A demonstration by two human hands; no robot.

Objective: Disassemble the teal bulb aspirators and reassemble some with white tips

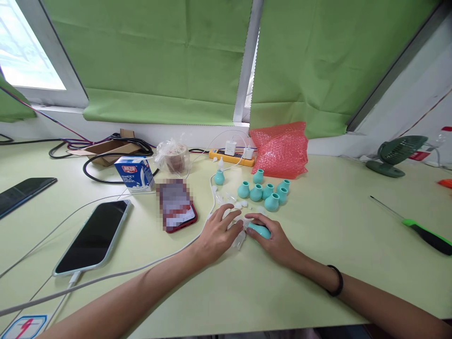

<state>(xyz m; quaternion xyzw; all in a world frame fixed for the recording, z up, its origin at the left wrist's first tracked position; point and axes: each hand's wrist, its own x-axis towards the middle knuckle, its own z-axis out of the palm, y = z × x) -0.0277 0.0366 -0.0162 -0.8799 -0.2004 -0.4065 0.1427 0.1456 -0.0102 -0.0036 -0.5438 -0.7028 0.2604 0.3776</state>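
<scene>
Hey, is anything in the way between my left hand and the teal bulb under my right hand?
Only small clear plastic pieces lie between them. The left hand rests on those, right beside the teal bulb, which the right hand holds on the table.

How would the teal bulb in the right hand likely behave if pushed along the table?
The teal bulb lies on its side under the right hand; its rounded body would probably roll. It looks like soft rubber, so likely light and squashy, not fragile. The other bulbs stand upright on the table, so set upright it may stay put.
</scene>
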